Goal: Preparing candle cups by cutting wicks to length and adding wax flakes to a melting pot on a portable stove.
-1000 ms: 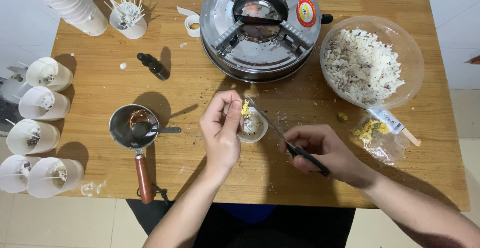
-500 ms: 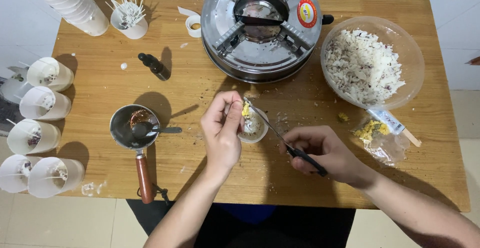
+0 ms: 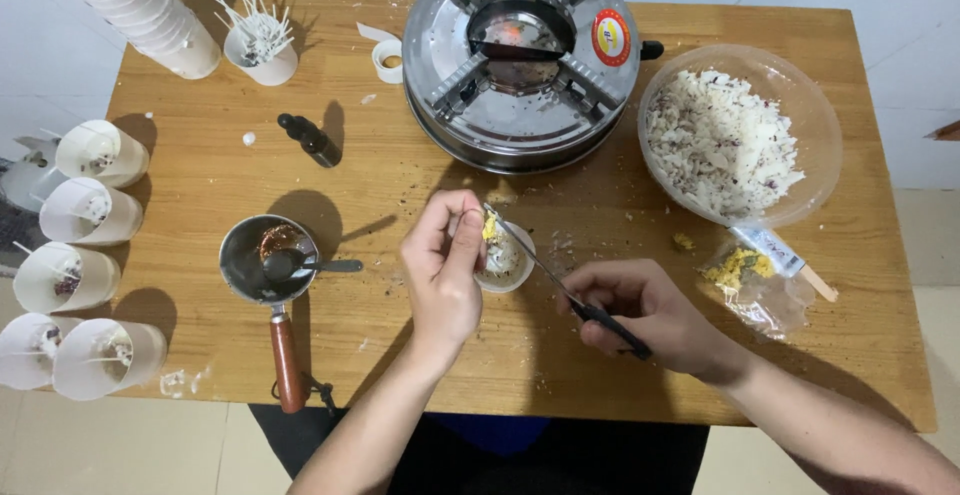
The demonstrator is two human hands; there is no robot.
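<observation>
Left hand (image 3: 443, 273) in pinching grip around small white cup (image 3: 505, 260), mid-bench (image 3: 560, 385), below metal stove (image 3: 525, 55). Right hand (image 3: 650, 315) closed on black-handled tool (image 3: 570, 295), tip touching yellow bits at cup rim.

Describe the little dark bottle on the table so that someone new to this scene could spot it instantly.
Start at the large round steel burner at the wooden table's far edge. Left of it lies the small dark dropper bottle, on its side, alone on bare wood. It is the only black item there; its neighbours are white cups.

Left hand (image 3: 443, 273) is raised, its fingertips (image 3: 470, 225) pinched together. Right hand (image 3: 650, 313) lies low, fingers curled in a grip, forearm angled out right.
</observation>
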